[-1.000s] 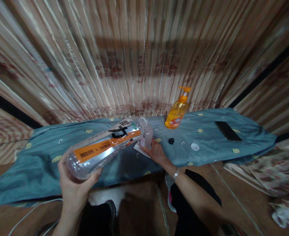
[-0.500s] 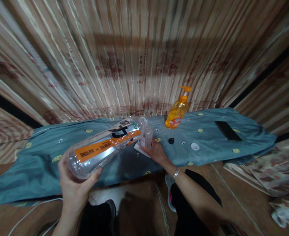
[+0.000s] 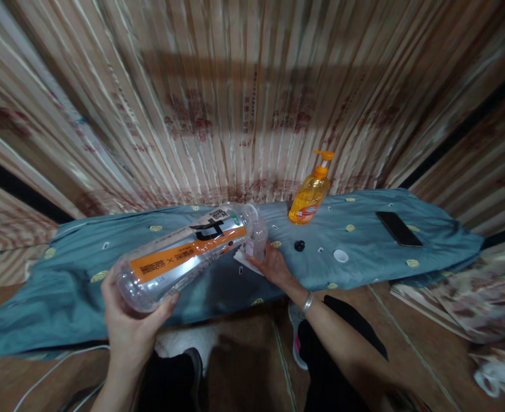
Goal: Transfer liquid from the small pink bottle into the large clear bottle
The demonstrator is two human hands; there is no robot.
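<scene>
While blue-green cloth (image 3: 218,297) spans the bench, big bottle (image 3: 184,258) slants over its near edge, left of middle, neck towards the far edge. Left hand (image 3: 130,325) curls around the base; thin plastic, probably light, liable to dent or slip: cradle the base. Pump bottle (image 3: 308,200) stands by the far edge; phone (image 3: 398,229) lies towards the right end. Small bottle (image 3: 259,236), mid-cloth, pinched low by right hand (image 3: 273,266), meets the big one's neck; contact unclear. Likely light, soft-walled; low grip suits. White disc (image 3: 340,256), black cap (image 3: 299,246) lie rightward.
</scene>
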